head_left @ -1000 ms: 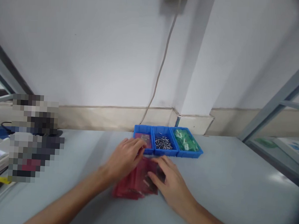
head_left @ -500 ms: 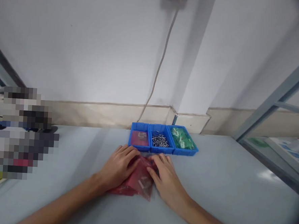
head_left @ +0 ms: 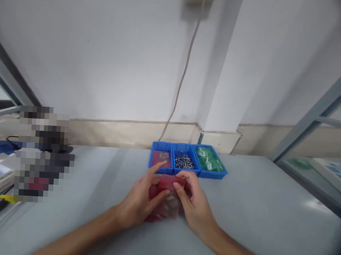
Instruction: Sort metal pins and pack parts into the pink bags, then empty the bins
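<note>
Since half a second ago, the near corner of the red bags (head_left: 167, 181) that pointed toward the person has drawn in, and the left hand (head_left: 137, 198) has lifted its index finger up and away from them. The red bags now sit bunched between both hands, just on the near side of the middle blue bin (head_left: 187, 173), their lower edges layered and blurred; how many there are cannot be told.

The right hand (head_left: 197, 206) pinches their upper right edge between thumb and bent fingers. The left hand is spread, thumb lying against the bags, raised index toward the bins; whether its hidden fingers grip cannot be told.

The middle blue bin holds loose metal pins (head_left: 184, 162). Touching its left side is a blue bin (head_left: 162, 145) with red plastic (head_left: 157, 157) in it; touching its right side, another blue bin (head_left: 213, 176) with green bags (head_left: 210, 159). All stand on the grey table (head_left: 249, 209). Behind the middle bin rises a white wall (head_left: 110, 70) with a hanging cable (head_left: 184, 72); well left of that bin is a pixelated patch (head_left: 44, 154).
</note>
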`<move>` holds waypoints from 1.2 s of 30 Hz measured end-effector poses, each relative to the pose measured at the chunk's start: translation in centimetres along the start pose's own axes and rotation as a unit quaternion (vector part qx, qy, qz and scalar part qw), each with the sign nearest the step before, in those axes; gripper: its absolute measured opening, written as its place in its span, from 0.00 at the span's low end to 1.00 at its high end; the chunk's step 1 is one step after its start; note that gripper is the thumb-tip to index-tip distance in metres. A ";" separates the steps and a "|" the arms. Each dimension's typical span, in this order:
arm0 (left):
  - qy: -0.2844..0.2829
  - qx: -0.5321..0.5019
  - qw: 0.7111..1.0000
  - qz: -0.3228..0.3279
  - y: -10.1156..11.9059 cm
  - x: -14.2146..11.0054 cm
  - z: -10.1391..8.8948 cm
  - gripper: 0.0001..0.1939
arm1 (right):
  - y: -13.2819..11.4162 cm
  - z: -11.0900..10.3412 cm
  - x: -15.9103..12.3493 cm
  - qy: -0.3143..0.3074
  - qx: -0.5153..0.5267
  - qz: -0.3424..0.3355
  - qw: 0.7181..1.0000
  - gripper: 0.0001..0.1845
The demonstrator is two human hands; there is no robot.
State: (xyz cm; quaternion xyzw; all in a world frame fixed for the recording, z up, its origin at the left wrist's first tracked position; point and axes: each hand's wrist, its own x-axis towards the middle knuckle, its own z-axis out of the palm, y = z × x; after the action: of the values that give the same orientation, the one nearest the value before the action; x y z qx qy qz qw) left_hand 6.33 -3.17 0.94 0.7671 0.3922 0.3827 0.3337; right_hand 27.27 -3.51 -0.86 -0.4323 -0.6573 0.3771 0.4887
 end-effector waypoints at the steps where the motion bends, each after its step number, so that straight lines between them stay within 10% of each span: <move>1: 0.013 -0.018 1.000 0.003 -0.1 -0.1 0.3 0.36 | -0.1 0.1 0.0 0.000 0.030 0.012 0.999 0.14; 9: 0.061 0.051 0.997 0.023 -0.5 0.0 0.2 0.09 | 0.2 0.3 0.9 0.010 0.138 0.069 0.988 0.16; 20: 0.001 0.064 0.994 0.092 -2.5 0.3 -0.3 0.32 | 0.2 -0.2 1.2 0.068 0.088 0.040 0.993 0.14; 36: 0.068 0.037 0.995 0.066 -2.6 0.6 -0.4 0.14 | 0.1 -1.0 0.8 0.019 -0.009 0.009 1.000 0.13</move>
State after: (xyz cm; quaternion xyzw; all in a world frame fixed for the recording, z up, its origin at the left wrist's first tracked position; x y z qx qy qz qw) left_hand 5.31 -1.34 -0.76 0.7753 0.3766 0.4402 0.2515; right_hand 28.10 -2.63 -0.52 -0.4493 -0.6472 0.3671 0.4944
